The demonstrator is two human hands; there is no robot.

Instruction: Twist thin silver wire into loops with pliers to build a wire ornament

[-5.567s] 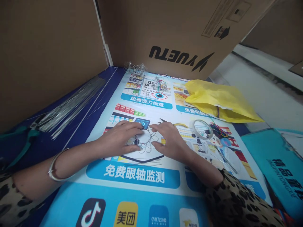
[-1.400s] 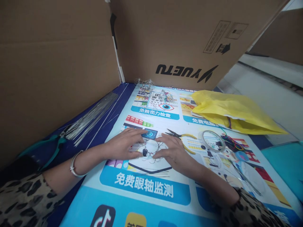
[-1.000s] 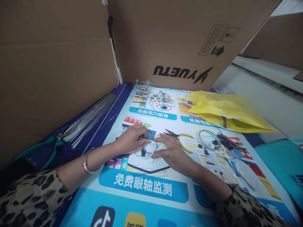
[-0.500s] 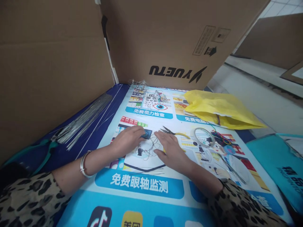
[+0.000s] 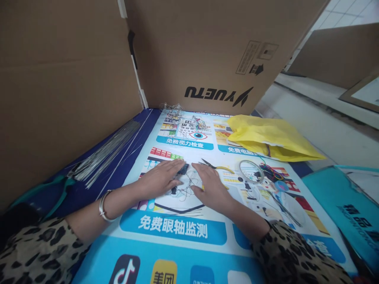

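A shape of thin bent wire (image 5: 189, 185), with loops that look like petals, lies on the printed sheet between my two hands. My left hand (image 5: 161, 177) rests flat at its left side, fingers stretched out and thumb apart. On the other side my right hand (image 5: 211, 185) lies with fingers extended and thumb pointing at the wire. Neither hand visibly grips anything. Just beyond the right hand are pliers (image 5: 217, 166) with yellow handles, partly hidden by that hand. Several straight wire pieces (image 5: 183, 214) lie on the sheet closer to me.
Bundled straight wires (image 5: 108, 154) and teal-handled pliers (image 5: 59, 193) lie at left. To the right are a roll of clear tape (image 5: 251, 171), coloured cords (image 5: 271, 173), a yellow bag (image 5: 272, 138) and a teal bag (image 5: 349, 201). Cardboard (image 5: 222, 51) stands behind tangled wire pieces (image 5: 198, 123).
My left hand has opened from curled fingers to a flat, stretched pose beside the wire shape. My right hand stays much the same. The whole view has shifted slightly.
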